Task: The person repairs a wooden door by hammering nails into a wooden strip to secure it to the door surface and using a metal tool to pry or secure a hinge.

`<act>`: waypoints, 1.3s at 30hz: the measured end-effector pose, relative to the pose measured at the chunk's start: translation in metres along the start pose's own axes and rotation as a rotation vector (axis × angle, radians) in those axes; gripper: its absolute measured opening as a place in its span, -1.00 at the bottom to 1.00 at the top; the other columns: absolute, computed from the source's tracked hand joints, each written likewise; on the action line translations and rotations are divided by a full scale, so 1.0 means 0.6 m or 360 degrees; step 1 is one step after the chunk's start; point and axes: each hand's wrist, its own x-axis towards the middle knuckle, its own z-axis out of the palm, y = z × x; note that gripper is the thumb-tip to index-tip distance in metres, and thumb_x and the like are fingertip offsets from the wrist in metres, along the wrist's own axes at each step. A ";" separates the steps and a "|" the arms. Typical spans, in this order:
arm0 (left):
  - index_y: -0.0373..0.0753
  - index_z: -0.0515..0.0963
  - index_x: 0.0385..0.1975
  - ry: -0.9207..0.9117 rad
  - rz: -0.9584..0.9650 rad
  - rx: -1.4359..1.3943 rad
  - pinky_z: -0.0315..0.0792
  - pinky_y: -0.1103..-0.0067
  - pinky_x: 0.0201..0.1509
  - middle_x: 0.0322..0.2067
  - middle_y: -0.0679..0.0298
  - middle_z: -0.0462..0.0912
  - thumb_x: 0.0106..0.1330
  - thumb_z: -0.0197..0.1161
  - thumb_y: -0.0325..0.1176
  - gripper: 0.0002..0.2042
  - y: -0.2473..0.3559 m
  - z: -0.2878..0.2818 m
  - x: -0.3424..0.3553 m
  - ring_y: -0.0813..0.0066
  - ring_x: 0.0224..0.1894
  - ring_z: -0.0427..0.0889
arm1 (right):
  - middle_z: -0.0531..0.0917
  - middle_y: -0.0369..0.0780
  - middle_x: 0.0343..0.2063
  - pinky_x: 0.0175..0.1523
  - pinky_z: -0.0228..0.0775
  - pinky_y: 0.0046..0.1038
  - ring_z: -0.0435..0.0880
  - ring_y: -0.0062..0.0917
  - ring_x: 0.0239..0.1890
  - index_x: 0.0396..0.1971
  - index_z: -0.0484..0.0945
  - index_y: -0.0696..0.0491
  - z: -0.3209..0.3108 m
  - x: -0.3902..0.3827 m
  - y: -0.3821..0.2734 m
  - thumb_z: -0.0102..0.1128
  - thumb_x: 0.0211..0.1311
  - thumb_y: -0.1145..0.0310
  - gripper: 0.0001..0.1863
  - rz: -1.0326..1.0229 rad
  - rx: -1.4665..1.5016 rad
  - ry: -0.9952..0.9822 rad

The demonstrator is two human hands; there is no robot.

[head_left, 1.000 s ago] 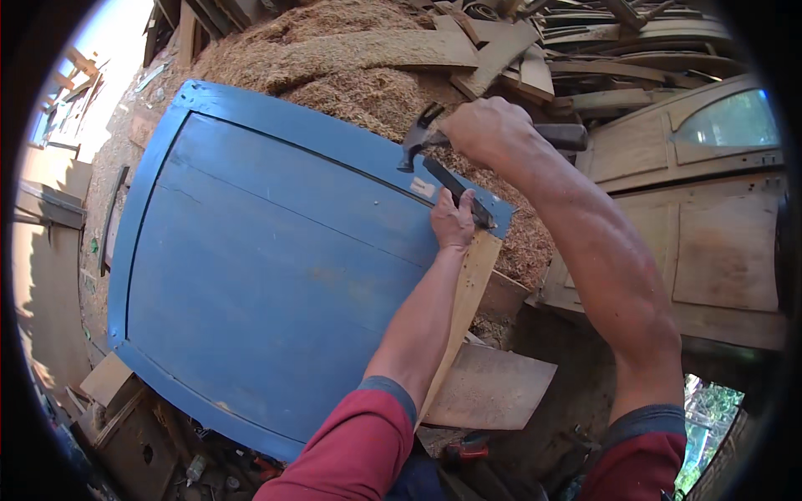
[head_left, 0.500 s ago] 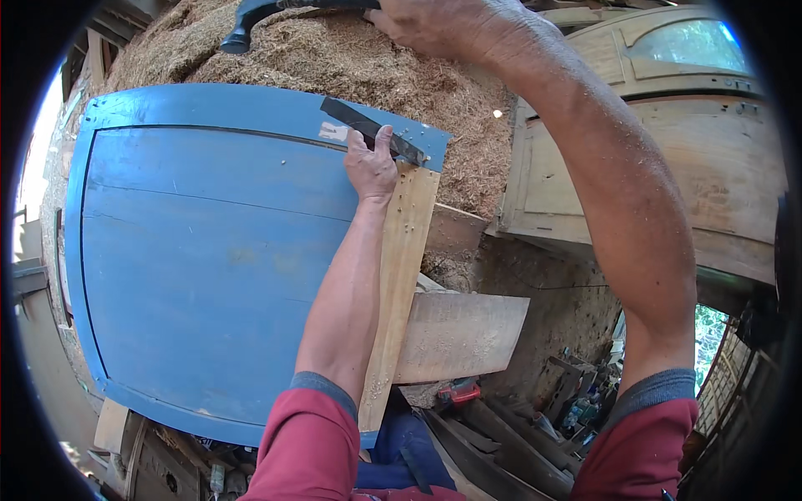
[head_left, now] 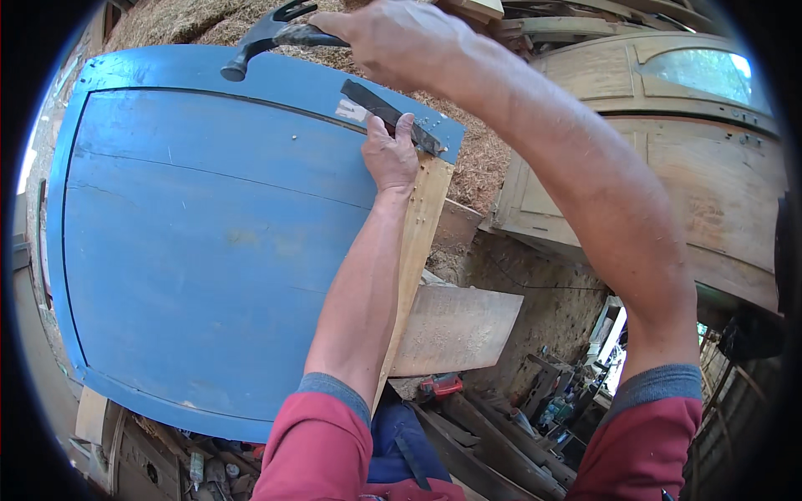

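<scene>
A black claw hammer [head_left: 251, 46] is gripped in my right hand [head_left: 380, 40], raised at the top of the view, its head pointing left. My left hand [head_left: 391, 163] is closed on a dark rectangular bar [head_left: 368, 98], thumb on one side and fingers on the other. That bar lies slantwise over the far right corner of a blue framed wooden panel [head_left: 209, 275], beside a whitish patch. Small wood chips are scattered around its lower end. From that corner a bare wood strip [head_left: 428, 196] runs toward me along the panel's right side, partly behind my left forearm.
Shavings [head_left: 480, 159] are heaped beyond the panel. An unpainted wooden door [head_left: 702, 175] with an arched window lies at right. A pale board [head_left: 455, 330] juts out right of the panel. Below are a red tool [head_left: 440, 385] and dark timbers [head_left: 501, 438].
My right hand and the hammer have come lower into view, with more of the hammer's head and handle showing. The view has shifted slightly; my left hand keeps its hold on the bar.
</scene>
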 end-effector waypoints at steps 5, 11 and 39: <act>-0.30 0.42 -0.37 0.0088 0.0057 -0.0068 0.47 0.34 -0.33 -0.50 0.11 0.67 0.30 0.42 -0.09 -0.60 -0.015 -0.004 0.008 0.18 -0.48 0.64 | 0.72 -0.01 -0.26 -0.11 0.60 -0.15 0.76 -0.16 -0.23 0.28 0.45 -0.11 -0.061 0.022 -0.015 0.12 0.26 0.39 -0.46 0.0133 -0.0377 -0.0718; -0.31 0.43 -0.36 0.0028 0.0093 -0.0101 0.49 0.32 -0.34 -0.49 0.05 0.68 0.32 0.40 -0.18 -0.67 -0.010 0.002 -0.001 0.05 -0.44 0.68 | 0.75 -0.04 -0.18 -0.01 0.59 -0.19 0.75 -0.19 -0.08 -0.13 0.72 0.05 -0.061 0.000 -0.004 0.10 0.28 0.31 -0.72 0.0032 0.0198 -0.0291; -0.21 0.42 -0.26 -0.0639 -0.1383 -0.0587 0.48 0.60 -0.45 -0.55 0.35 0.50 0.55 0.08 -0.19 -0.78 0.019 -0.786 -0.204 0.56 -0.53 0.57 | 0.56 -0.14 -0.57 -0.60 0.38 -0.30 0.56 -0.44 -0.71 -0.05 0.53 0.20 0.146 -1.485 -0.782 0.20 0.12 0.47 -0.64 0.3090 0.2010 -0.0689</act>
